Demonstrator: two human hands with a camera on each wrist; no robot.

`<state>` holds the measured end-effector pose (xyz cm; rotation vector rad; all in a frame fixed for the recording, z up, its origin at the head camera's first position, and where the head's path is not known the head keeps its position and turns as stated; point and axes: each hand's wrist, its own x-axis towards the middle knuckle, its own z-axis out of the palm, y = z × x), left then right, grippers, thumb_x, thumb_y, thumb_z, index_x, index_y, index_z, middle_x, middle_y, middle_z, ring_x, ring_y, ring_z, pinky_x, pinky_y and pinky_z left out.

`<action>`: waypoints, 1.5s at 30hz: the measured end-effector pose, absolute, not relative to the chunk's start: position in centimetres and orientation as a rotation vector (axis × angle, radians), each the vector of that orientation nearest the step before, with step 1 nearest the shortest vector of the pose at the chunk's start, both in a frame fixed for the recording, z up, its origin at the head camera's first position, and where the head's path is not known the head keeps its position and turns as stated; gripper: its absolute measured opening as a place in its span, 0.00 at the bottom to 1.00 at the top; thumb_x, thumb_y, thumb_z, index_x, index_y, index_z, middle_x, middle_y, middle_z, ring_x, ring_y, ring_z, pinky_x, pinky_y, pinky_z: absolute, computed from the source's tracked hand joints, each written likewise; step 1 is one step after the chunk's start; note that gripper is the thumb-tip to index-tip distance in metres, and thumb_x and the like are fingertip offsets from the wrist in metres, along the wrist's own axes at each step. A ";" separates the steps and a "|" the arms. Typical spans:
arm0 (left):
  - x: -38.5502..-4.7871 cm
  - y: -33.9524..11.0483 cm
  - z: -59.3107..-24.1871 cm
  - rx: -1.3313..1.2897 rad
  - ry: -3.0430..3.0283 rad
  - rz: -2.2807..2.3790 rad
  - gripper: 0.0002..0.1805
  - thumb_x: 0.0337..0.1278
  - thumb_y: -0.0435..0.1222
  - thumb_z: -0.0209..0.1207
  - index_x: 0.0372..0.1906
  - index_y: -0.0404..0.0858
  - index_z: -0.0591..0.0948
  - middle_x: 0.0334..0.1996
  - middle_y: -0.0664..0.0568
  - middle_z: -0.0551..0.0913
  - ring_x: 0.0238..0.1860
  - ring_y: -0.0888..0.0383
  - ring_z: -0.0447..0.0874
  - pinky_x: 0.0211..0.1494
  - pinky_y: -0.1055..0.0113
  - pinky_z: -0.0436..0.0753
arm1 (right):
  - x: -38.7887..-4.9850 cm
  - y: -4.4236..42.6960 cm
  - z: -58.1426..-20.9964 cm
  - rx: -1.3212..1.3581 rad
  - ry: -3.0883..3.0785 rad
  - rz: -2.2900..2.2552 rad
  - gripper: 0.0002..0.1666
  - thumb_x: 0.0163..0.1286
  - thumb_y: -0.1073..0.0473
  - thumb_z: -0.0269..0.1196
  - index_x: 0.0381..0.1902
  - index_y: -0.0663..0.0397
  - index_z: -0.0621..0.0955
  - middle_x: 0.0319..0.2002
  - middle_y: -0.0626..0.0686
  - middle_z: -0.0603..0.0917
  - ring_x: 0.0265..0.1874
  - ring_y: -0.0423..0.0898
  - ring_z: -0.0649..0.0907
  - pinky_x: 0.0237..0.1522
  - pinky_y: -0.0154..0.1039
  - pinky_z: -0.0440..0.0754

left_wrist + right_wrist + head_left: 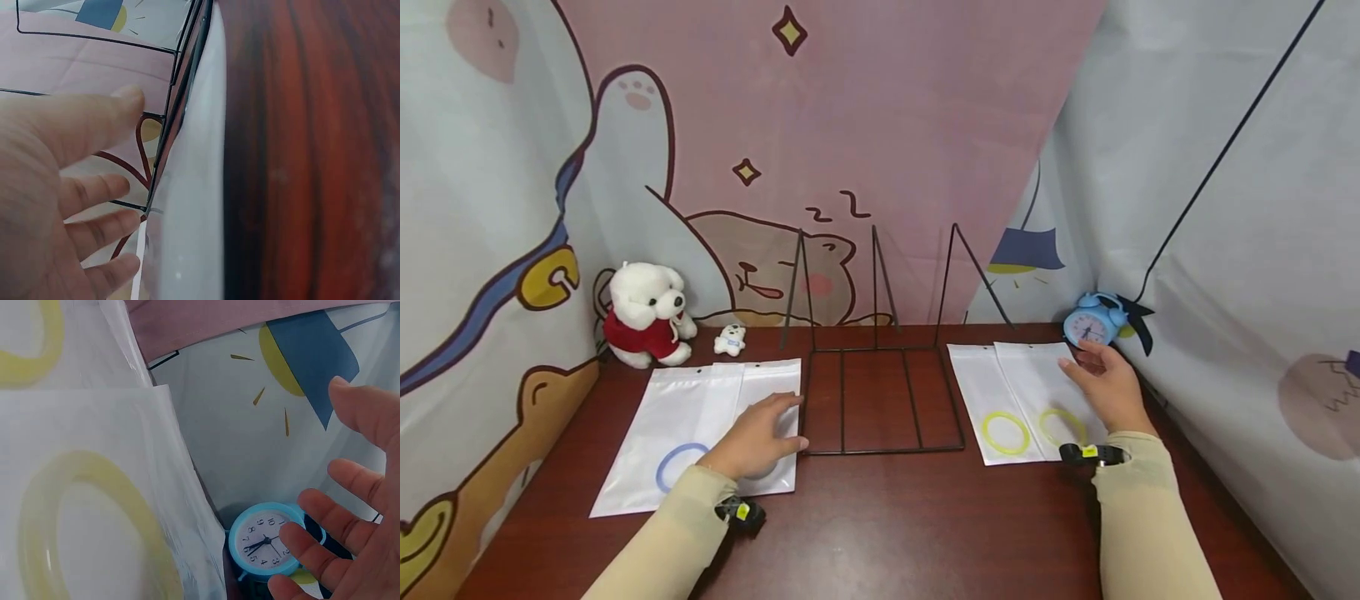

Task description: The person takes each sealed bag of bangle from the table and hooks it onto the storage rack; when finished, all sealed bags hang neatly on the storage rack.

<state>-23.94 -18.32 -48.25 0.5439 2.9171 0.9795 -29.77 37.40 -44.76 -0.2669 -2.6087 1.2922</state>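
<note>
My left hand (756, 437) hovers with relaxed fingers over the right one of two overlapping white plastic bags (640, 417), beside the left edge of a black wire rack (842, 400). A blue ring (670, 468) shows on the bag at left. Two more white bags (977, 375) overlap to the right of the rack, each showing a yellow ring (984, 433). Over their right edge is my right hand (1111, 390), its fingers spread and holding nothing in the right wrist view. Just beyond its fingertips stands a light blue alarm clock (259, 540).
A white plush dog (643, 312) in red sits at the back left, with a small white bear figure (730, 339) next to it. The rack's upright wire peaks rise near the back curtain (887, 125). Everything stands on a dark red wooden table (910, 533).
</note>
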 end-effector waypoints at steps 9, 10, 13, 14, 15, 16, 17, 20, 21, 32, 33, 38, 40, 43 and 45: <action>-24.1 -18.2 -48.2 0.525 2.866 0.920 0.38 0.63 0.42 0.70 0.74 0.31 0.73 0.77 0.35 0.70 0.81 0.29 0.56 0.77 0.22 0.46 | -30.2 38.0 -45.3 -0.312 -2.626 1.248 0.50 0.75 0.35 0.64 0.81 0.58 0.63 0.74 0.69 0.71 0.72 0.68 0.71 0.71 0.68 0.71; -24.1 -18.2 -48.1 0.525 2.860 0.915 0.38 0.63 0.42 0.70 0.74 0.31 0.73 0.77 0.35 0.70 0.81 0.29 0.56 0.77 0.22 0.45 | -30.3 38.0 -45.3 -0.317 -2.627 1.252 0.50 0.75 0.35 0.64 0.81 0.58 0.63 0.74 0.69 0.71 0.72 0.68 0.71 0.71 0.68 0.71; -24.1 -18.0 -47.9 0.518 2.844 0.909 0.38 0.63 0.42 0.70 0.74 0.31 0.73 0.77 0.35 0.69 0.81 0.29 0.54 0.77 0.22 0.43 | -30.3 38.0 -45.3 -0.323 -2.623 1.258 0.51 0.74 0.33 0.64 0.81 0.57 0.63 0.74 0.69 0.71 0.73 0.68 0.71 0.72 0.68 0.70; -24.1 -17.9 -47.8 0.515 2.838 0.909 0.38 0.64 0.43 0.70 0.74 0.32 0.73 0.78 0.36 0.68 0.82 0.30 0.53 0.77 0.22 0.42 | -30.4 37.9 -45.3 -0.323 -2.622 1.259 0.51 0.74 0.33 0.64 0.81 0.57 0.63 0.74 0.69 0.71 0.73 0.68 0.71 0.72 0.68 0.71; -24.1 -17.9 -47.7 0.517 2.832 0.909 0.38 0.64 0.43 0.70 0.75 0.32 0.73 0.78 0.36 0.68 0.82 0.30 0.53 0.77 0.22 0.42 | -30.4 37.9 -45.3 -0.325 -2.622 1.258 0.52 0.74 0.33 0.64 0.81 0.57 0.63 0.74 0.69 0.71 0.73 0.68 0.70 0.71 0.68 0.71; -24.1 -17.8 -47.7 0.521 2.828 0.907 0.38 0.64 0.43 0.70 0.75 0.32 0.73 0.78 0.36 0.68 0.82 0.30 0.52 0.77 0.22 0.42 | -30.4 37.9 -45.3 -0.325 -2.621 1.255 0.52 0.73 0.33 0.64 0.81 0.57 0.63 0.74 0.69 0.71 0.73 0.68 0.70 0.71 0.68 0.71; -24.1 -17.8 -47.6 0.518 2.820 0.907 0.38 0.64 0.42 0.70 0.75 0.32 0.73 0.79 0.36 0.67 0.82 0.30 0.51 0.78 0.23 0.41 | -30.4 37.9 -45.4 -0.324 -2.621 1.249 0.51 0.74 0.33 0.64 0.81 0.58 0.63 0.73 0.70 0.71 0.72 0.69 0.71 0.71 0.68 0.71; -24.1 -17.7 -47.6 0.525 2.807 0.891 0.37 0.65 0.42 0.69 0.76 0.32 0.72 0.79 0.37 0.66 0.83 0.32 0.51 0.78 0.23 0.41 | -30.4 38.1 -45.5 -0.325 -2.623 1.227 0.50 0.75 0.35 0.64 0.80 0.59 0.64 0.72 0.70 0.72 0.71 0.69 0.71 0.71 0.69 0.71; -24.1 -17.7 -47.6 0.532 2.807 0.884 0.37 0.65 0.41 0.69 0.76 0.32 0.72 0.79 0.37 0.66 0.83 0.32 0.51 0.78 0.23 0.41 | -30.4 38.1 -45.6 -0.323 -2.626 1.216 0.49 0.75 0.36 0.64 0.80 0.60 0.64 0.72 0.71 0.72 0.71 0.69 0.71 0.71 0.69 0.71; -24.2 -17.9 -47.6 0.531 2.808 0.886 0.38 0.64 0.40 0.69 0.76 0.33 0.71 0.79 0.38 0.67 0.83 0.33 0.52 0.80 0.26 0.43 | -30.6 38.9 -46.2 -0.374 -2.723 1.146 0.51 0.74 0.34 0.64 0.80 0.62 0.63 0.72 0.73 0.70 0.70 0.71 0.70 0.69 0.72 0.69; -24.2 -17.9 -47.7 0.528 2.806 0.890 0.38 0.64 0.40 0.70 0.76 0.33 0.71 0.79 0.38 0.67 0.83 0.33 0.52 0.80 0.26 0.42 | -30.5 39.0 -46.3 -0.379 -2.735 1.146 0.52 0.74 0.34 0.64 0.80 0.62 0.63 0.72 0.73 0.69 0.70 0.71 0.69 0.70 0.72 0.69; -24.2 -17.9 -48.1 0.526 2.806 0.904 0.38 0.63 0.39 0.70 0.76 0.32 0.72 0.79 0.39 0.67 0.83 0.34 0.52 0.80 0.27 0.42 | -30.3 39.5 -46.9 -0.427 -2.779 1.139 0.54 0.75 0.33 0.62 0.81 0.64 0.60 0.74 0.75 0.66 0.71 0.73 0.68 0.70 0.72 0.69; -24.2 -17.9 -48.2 0.529 2.808 0.911 0.38 0.63 0.39 0.70 0.76 0.32 0.72 0.79 0.39 0.68 0.83 0.34 0.53 0.80 0.27 0.42 | -30.2 39.7 -47.1 -0.454 -2.797 1.130 0.53 0.75 0.34 0.62 0.81 0.65 0.60 0.75 0.75 0.65 0.72 0.73 0.68 0.70 0.72 0.68; -24.1 -17.8 -48.4 0.524 2.807 0.918 0.38 0.63 0.39 0.70 0.75 0.33 0.72 0.79 0.39 0.68 0.83 0.34 0.53 0.80 0.27 0.41 | -30.2 39.9 -47.3 -0.507 -2.830 1.116 0.54 0.75 0.34 0.62 0.82 0.65 0.59 0.76 0.75 0.64 0.73 0.73 0.67 0.72 0.73 0.66; -24.1 -17.8 -48.4 0.522 2.804 0.920 0.38 0.63 0.39 0.70 0.75 0.33 0.72 0.79 0.39 0.68 0.83 0.34 0.53 0.80 0.27 0.41 | -30.2 40.0 -47.4 -0.542 -2.837 1.112 0.54 0.75 0.34 0.63 0.82 0.65 0.59 0.76 0.75 0.63 0.73 0.74 0.66 0.72 0.72 0.66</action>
